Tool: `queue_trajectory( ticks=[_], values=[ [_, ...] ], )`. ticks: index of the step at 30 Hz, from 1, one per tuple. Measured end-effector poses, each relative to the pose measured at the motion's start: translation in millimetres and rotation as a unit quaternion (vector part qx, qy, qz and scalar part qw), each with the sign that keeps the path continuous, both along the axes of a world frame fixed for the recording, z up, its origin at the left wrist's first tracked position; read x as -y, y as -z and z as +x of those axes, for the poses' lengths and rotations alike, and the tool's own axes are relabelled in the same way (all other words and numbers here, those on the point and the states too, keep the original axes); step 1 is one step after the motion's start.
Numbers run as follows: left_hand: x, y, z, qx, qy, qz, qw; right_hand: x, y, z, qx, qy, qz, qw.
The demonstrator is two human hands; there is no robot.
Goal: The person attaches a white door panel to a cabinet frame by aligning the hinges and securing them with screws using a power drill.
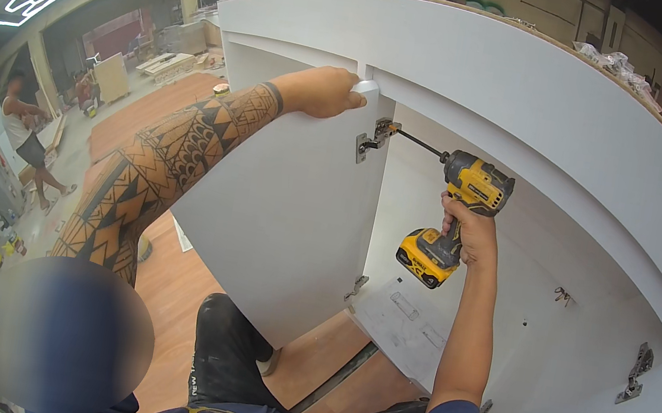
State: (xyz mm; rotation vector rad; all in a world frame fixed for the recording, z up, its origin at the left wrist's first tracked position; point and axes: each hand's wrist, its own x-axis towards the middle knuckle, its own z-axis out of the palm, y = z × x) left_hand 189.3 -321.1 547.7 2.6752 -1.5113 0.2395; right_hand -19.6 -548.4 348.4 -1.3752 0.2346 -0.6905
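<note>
From the head view, the right hand (467,229) is wrapping tight around the grip of a yellow and black cordless drill (456,219), its long bit reaching left into the upper hinge (373,137). The left hand (328,92) is curling over the top edge of the white cabinet door (285,216), near the white cabinet (540,110).

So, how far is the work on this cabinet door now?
Done: lower hinge looks mounted on the white door. In hand: left hand steadies the door while right hand drives the drill into the upper hinge. Left: the right-side hinge hangs unattached.
</note>
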Motion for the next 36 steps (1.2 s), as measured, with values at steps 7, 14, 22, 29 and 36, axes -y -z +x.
queue_trajectory(
  ticks=[7,14,22,29,36],
  values=[
    [-1.4,7.4,7.3,-0.001,0.018,-0.015,1.000,-1.2,-4.2,-1.2,-0.014,0.015,-0.026,0.999],
    [0.6,5.9,10.5,-0.002,0.015,-0.008,1.000,1.2,-2.7,-0.4,-0.036,0.009,-0.015,0.999],
    [0.3,9.3,8.4,0.002,0.021,-0.002,1.000,-2.8,-4.4,0.2,-0.031,0.016,-0.041,0.999],
    [-0.4,11.2,6.4,-0.009,0.009,-0.005,1.000,-2.5,-5.3,2.5,-0.028,0.019,-0.064,0.997],
    [3.9,7.0,5.6,-0.008,0.005,0.005,1.000,-1.9,-3.8,2.7,-0.030,0.036,-0.086,0.995]
  ],
)
